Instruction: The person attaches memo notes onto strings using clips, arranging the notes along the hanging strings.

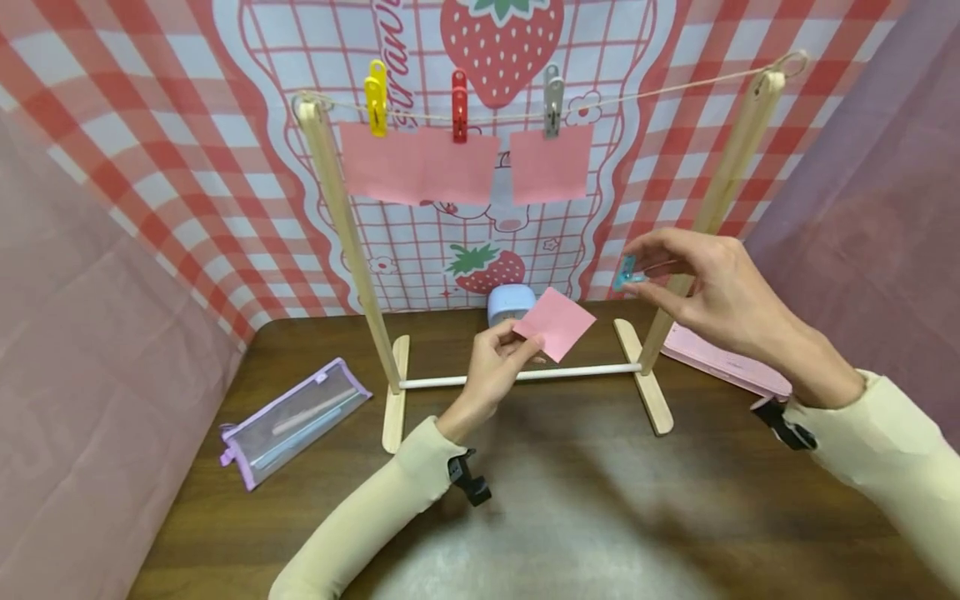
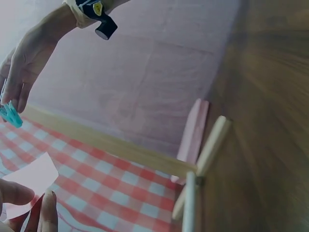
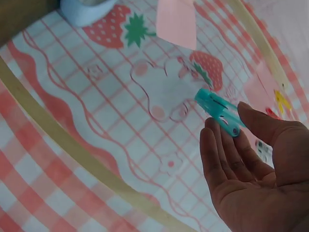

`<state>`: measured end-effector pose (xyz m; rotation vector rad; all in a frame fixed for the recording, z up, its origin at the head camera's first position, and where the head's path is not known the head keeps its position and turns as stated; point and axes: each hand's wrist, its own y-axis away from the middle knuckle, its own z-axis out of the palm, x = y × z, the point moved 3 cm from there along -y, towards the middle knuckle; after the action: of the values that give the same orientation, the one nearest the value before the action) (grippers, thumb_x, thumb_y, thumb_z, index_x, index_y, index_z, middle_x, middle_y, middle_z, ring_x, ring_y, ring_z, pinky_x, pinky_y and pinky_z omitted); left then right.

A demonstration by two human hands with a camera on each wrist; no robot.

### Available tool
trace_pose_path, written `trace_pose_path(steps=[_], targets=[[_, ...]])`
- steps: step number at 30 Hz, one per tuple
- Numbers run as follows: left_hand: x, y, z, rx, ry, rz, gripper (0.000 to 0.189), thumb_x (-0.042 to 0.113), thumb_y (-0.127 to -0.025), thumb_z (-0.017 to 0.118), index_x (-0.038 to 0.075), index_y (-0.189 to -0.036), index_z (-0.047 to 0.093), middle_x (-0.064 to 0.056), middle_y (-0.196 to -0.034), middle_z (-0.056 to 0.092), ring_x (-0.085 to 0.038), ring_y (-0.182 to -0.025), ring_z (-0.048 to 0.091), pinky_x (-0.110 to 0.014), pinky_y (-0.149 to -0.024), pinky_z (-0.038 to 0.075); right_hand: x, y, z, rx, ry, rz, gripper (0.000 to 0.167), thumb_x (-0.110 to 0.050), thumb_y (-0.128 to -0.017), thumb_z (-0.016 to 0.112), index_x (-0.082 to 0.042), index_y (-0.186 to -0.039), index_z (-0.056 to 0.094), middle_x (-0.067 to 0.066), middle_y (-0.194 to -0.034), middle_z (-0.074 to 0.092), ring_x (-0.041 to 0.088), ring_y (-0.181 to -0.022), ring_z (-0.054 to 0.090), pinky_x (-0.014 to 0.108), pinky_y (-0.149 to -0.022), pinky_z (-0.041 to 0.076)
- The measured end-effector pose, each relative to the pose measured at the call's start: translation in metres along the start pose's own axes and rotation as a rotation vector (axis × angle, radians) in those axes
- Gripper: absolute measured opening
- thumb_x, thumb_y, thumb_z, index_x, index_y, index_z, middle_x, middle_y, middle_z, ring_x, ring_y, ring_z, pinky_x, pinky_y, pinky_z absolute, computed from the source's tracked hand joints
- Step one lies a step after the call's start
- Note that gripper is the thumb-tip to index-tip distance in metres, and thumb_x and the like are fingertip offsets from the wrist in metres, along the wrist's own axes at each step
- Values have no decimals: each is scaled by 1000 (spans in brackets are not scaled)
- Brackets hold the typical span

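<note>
My left hand [image 1: 495,367] pinches a square pink paper note [image 1: 558,323] by its lower left corner, in front of the wooden stand. Up to the right, my right hand [image 1: 708,279] holds a teal clothespin [image 1: 627,273] between thumb and fingers; the right wrist view shows the teal clothespin [image 3: 217,111] from close by. Above both hands a thin string [image 1: 660,90] runs between two posts. Three pink notes hang from it, under a yellow clothespin [image 1: 377,98], a red clothespin [image 1: 460,107] and a grey clothespin [image 1: 552,100].
The stand's wooden posts [image 1: 348,242] rise from feet joined by a white rod [image 1: 581,372]. A light blue container [image 1: 510,302] stands behind the left hand. On the table lie a purple mesh pouch [image 1: 296,421] at left and a pink case [image 1: 723,360] at right.
</note>
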<state>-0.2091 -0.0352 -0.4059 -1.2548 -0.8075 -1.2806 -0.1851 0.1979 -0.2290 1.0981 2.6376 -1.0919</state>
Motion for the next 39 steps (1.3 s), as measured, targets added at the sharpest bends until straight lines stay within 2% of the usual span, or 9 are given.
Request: trace_pose_path(steps=[3,6,8,12,14,19,26,33,39], targets=[[6,-7,7,15,38,31,25,-7,-97,64,-18,-119,62,-31,-105,69,-13,-79,72,-44,-82,67,-3,-8,-9,20,-6,5,40,6,-81,84,-6,-117,73,3,-104,79,-11,-92,69,1,-80,51],[14,-16,15,18,60,63,24,-6,-98,64,-18,-119,62,-21,-103,69,-12,-80,71,-33,-79,66,-6,-16,-18,46,-8,25,39,4,-83,83,-6,-119,73,3,-106,79,-18,-94,66,1,-80,52],[18,-21,20,14,69,74,24,-4,-98,64,-18,-118,62,-15,-102,69,-10,-81,71,-27,-78,64,-9,-21,-23,70,-20,29,39,6,-84,82,-5,-121,72,6,-107,79,-18,-93,65,2,-82,53],[26,-28,29,8,94,80,24,-4,-99,64,-17,-119,62,-13,-104,68,-9,-85,71,-27,-82,64,-14,-32,-33,115,-64,23,39,9,-87,78,-1,-124,70,12,-108,78,-14,-94,68,5,-90,54],[30,-32,34,14,108,82,25,-4,-98,64,-17,-120,62,-11,-104,69,-9,-86,71,-26,-83,64,-16,-37,-37,139,-66,31,38,8,-89,76,-1,-125,70,6,-108,77,-12,-94,68,6,-92,54],[37,-44,45,42,175,70,23,-4,-98,65,-16,-116,62,-1,-98,68,-10,-84,69,-25,-83,62,-19,-50,-50,194,-62,62,34,3,-93,73,-1,-127,69,-17,-106,71,-4,-96,69,7,-92,55],[48,-55,62,69,245,51,26,-5,-99,64,-16,-122,61,1,-95,67,-9,-84,69,-23,-84,62,-19,-69,-67,276,-59,103,32,-4,-96,72,-3,-128,70,-19,-105,69,0,-96,68,7,-93,54],[62,-65,81,52,324,75,35,-5,-100,62,-16,-132,57,0,-99,66,-8,-87,69,-19,-85,62,-20,-88,-81,376,-49,119,26,-10,-96,73,-5,-121,73,-23,-97,67,2,-89,65,8,-88,53],[69,-72,92,51,414,83,34,-7,-100,61,-16,-133,57,1,-100,67,-9,-89,69,-21,-87,62,-27,-100,-85,460,-56,87,18,-11,-96,73,-5,-113,76,-25,-89,63,-1,-79,54,16,-71,39]])
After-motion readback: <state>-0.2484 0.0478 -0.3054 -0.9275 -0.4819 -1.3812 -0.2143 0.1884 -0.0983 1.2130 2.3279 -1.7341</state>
